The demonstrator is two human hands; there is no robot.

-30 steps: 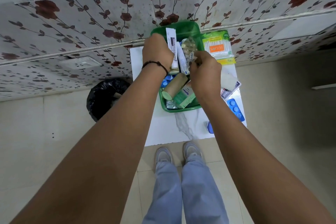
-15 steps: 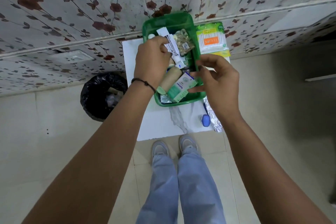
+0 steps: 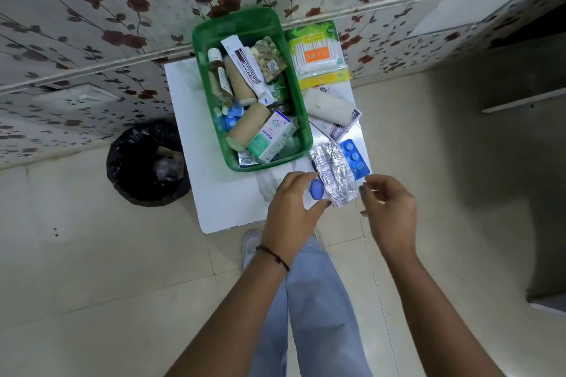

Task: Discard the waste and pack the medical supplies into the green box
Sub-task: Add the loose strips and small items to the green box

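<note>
The green box (image 3: 239, 24) stands on the small white table (image 3: 226, 205), filled with tubes, brown rolls, a bottle and a white-green carton. In front of it lie a crumpled silver foil strip (image 3: 333, 174), a small blue round piece (image 3: 316, 189) and a blue blister pack (image 3: 355, 156). My left hand (image 3: 291, 214) hovers at the table's front edge, its fingers and thumb apart on either side of the blue piece, the thumb tip at the foil's near end. Just right of the foil, my right hand (image 3: 389, 211) has spread fingers and holds nothing.
A cotton swab pack (image 3: 317, 55), a white roll (image 3: 329, 107) and a purple-silver strip (image 3: 337, 131) lie right of the box. A black-lined waste bin (image 3: 147, 162) with some rubbish stands on the floor left of the table. The flowered wall is right behind.
Both hands have pulled back out of the green box to the table's front right corner. The tube and the pill packet they handled now lie in the box.
</note>
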